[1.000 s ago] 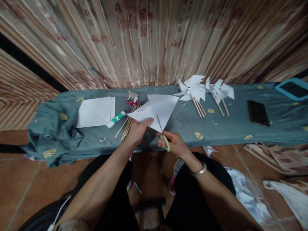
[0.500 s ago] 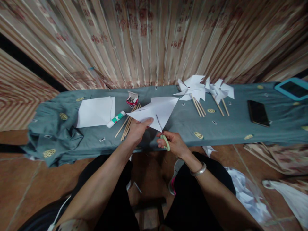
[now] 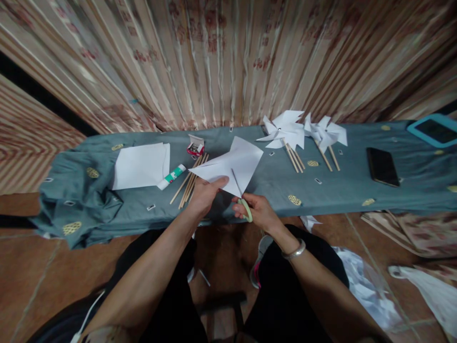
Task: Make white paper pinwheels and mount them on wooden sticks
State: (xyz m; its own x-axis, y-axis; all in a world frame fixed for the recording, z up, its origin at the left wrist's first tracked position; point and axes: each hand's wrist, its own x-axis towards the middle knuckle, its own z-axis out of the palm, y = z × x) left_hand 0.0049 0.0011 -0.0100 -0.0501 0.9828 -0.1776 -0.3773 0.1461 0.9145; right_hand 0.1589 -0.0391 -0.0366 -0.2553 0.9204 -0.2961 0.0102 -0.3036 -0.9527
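- One long bench (image 3: 357, 190) draped in grey-blue cloth spans the scene from left to right, with a striped curtain (image 3: 228, 57) hanging behind it.
- A stack of white paper sheets (image 3: 141, 164) lies on the left part of the cloth, well apart from the hands.
- A folded white paper sheet (image 3: 232, 164) is held up over the near edge of the bench, at its middle, tilted with one corner pointing far and right.
- Two white paper pinwheels (image 3: 285, 128) on wooden sticks lie on the far right of the middle, side by side.
- The left hand (image 3: 205, 195) pinches the paper's near-left edge, thumb on top and fingers beneath.
- The right hand (image 3: 259, 212) is closed through the green handles of the scissors (image 3: 241, 197), just right of the left hand.
- The scissors' blades lie against the paper's near corner, pointing far; whether they are parted cannot be told.
- A black phone (image 3: 382, 166) rests flat on the right.
- Loose wooden sticks (image 3: 187, 183) lie in a bundle just left of the held paper.
- A glue stick (image 3: 172, 176) lies beside the stack.
- A small open red box (image 3: 195, 146) sits beyond the sticks.
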